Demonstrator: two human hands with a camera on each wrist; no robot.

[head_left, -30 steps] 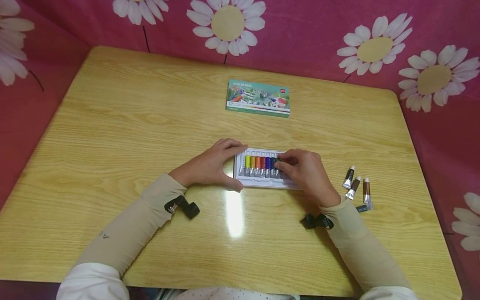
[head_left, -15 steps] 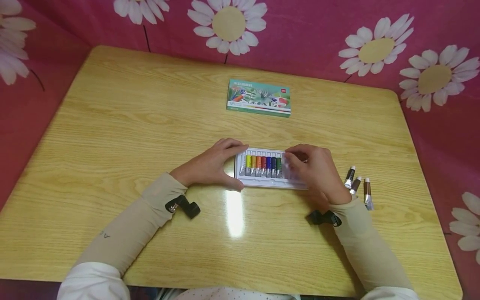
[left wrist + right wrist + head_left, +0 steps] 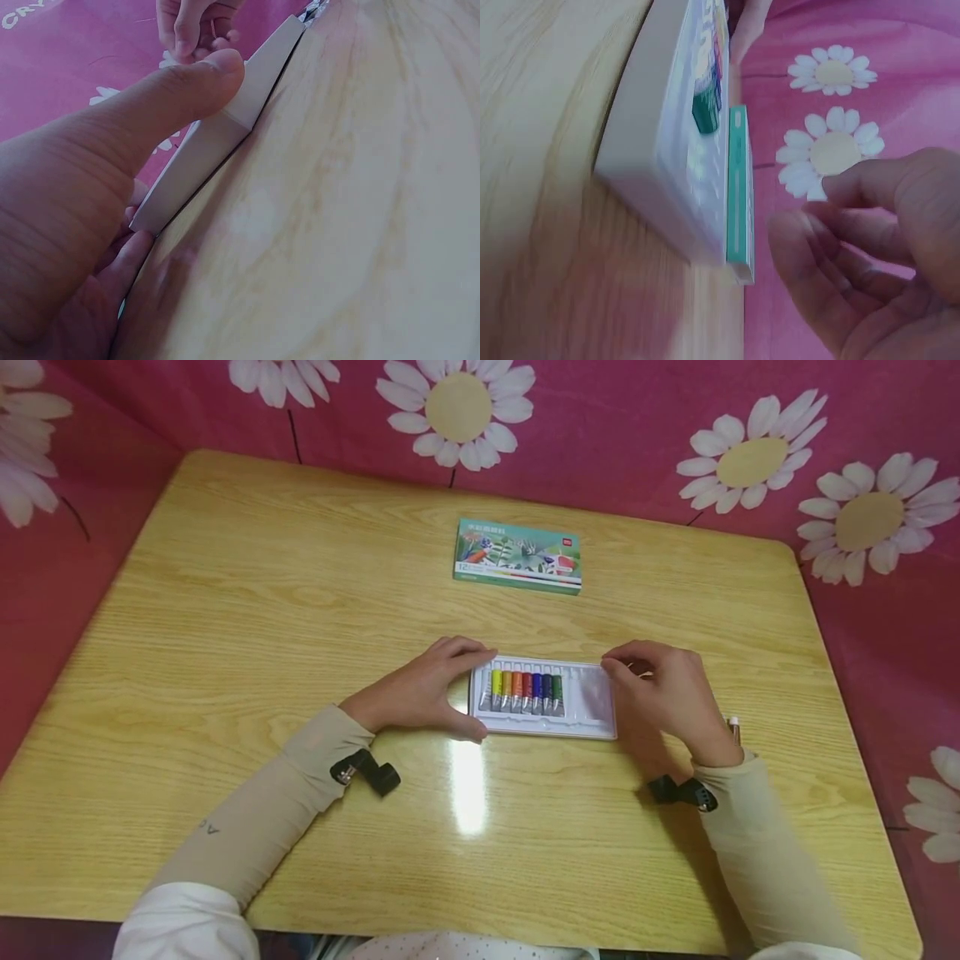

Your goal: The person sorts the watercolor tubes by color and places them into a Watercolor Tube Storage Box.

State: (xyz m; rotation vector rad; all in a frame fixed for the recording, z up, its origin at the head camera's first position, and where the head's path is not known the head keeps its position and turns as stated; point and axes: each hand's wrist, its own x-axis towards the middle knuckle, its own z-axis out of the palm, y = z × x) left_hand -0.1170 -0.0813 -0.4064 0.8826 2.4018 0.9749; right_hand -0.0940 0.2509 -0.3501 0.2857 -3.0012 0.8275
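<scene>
A white plastic tray [image 3: 592, 693] lies on the table with a row of small paint tubes [image 3: 527, 692] in its left and middle slots. Its right-end slots are bare. My left hand [image 3: 423, 689] holds the tray's left end, thumb along the near edge and fingers at the far edge. In the left wrist view the thumb lies over the tray's side wall [image 3: 199, 169]. Just off the tray's right end hovers my right hand [image 3: 667, 693], its fingers loosely curled with nothing seen between them. The right wrist view shows a green-capped tube [image 3: 705, 111] nearest that bare end.
A green paint box [image 3: 517, 557] lies farther back on the wooden table [image 3: 300, 577]. One loose brown tube [image 3: 735, 728] shows partly behind my right wrist; that wrist hides the spot around it. A pink flowered cloth [image 3: 600, 427] hangs behind the table.
My right hand has let go of the green tube, now in its slot, and has moved right off the tray, covering most loose tubes. My left hand has stayed put.
</scene>
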